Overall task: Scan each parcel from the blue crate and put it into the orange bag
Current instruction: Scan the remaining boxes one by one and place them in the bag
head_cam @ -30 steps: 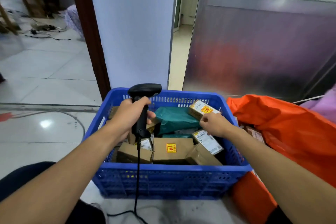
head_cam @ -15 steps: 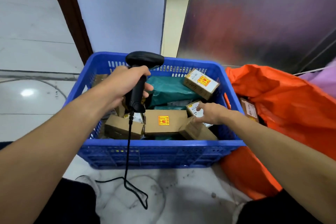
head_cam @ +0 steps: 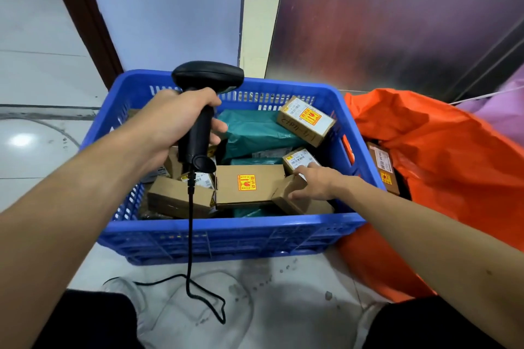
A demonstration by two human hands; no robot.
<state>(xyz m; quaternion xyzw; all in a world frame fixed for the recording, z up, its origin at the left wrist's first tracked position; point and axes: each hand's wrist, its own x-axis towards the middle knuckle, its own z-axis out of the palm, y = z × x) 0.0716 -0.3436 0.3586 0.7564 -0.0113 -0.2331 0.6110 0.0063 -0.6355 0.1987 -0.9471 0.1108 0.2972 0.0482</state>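
Note:
The blue crate [head_cam: 226, 228] stands on the floor in front of me, holding several cardboard boxes and teal mailers [head_cam: 252, 130]. My left hand [head_cam: 175, 119] grips the handle of a black barcode scanner [head_cam: 198, 133] above the crate's left half. My right hand [head_cam: 317, 183] reaches into the crate's front right corner with its fingers stretched out. The fingertips touch a small labelled box [head_cam: 297, 157] and the thumb lies on a plain brown box [head_cam: 286, 198]. The orange bag [head_cam: 453, 156] lies open to the right of the crate, with a labelled box [head_cam: 384, 167] inside.
A box with a red-yellow sticker [head_cam: 246, 184] lies in the crate's middle, and another [head_cam: 306, 119] leans at the back right. The scanner cable [head_cam: 192, 286] hangs to the floor between my knees. A metal panel [head_cam: 397, 22] and a blue wall [head_cam: 170, 8] stand behind.
My right hand has dropped from the crate's back right to the small boxes at the front right. The left hand keeps the scanner over the crate. My view has tilted downward.

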